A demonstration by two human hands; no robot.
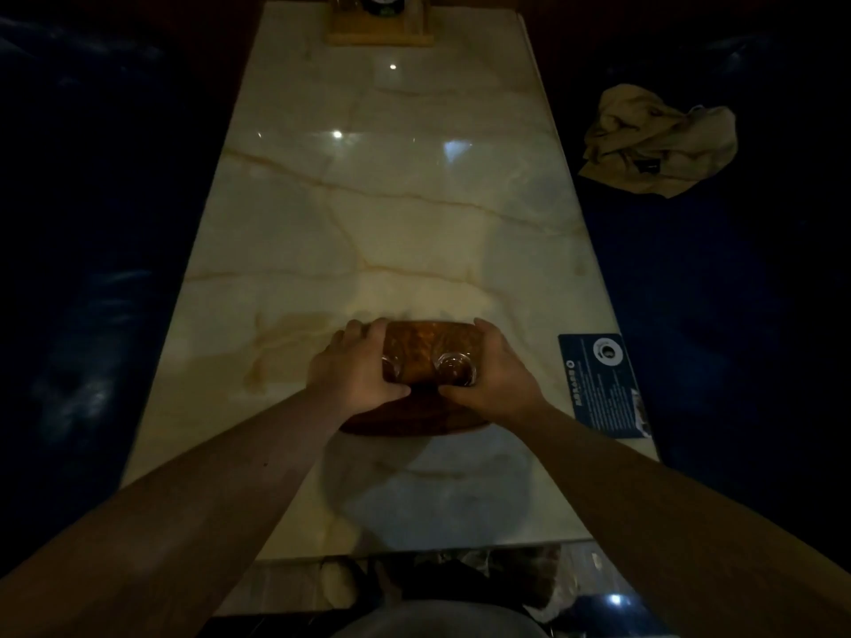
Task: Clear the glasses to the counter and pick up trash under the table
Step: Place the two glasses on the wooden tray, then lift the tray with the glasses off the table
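Long marble counter (368,200) runs away from us, pale with tan veins, glossy, catching spots of light. Dark blue seating flanks it on both sides; on the right seat (737,292) lies a crumpled beige cloth (658,140), well apart from the action. At the far end of the counter stands a wooden holder (380,32), its contents too dark to make out.

Near the close end sits a round wooden tray (414,419), and both bare arms reach in over it. On the tray, two clear glasses stand side by side. The left hand (357,366) wraps around the left glass (391,368), grip closed on it, fingers curled over the far side so most of the glass is hidden. The right hand (490,370) is clamped on the right glass (456,368), whose rim shows plainly from above. The thumbs nearly meet between them.

Just right of the tray, at the counter's edge, lies a dark blue card (603,384) with small print, too blurred to read.
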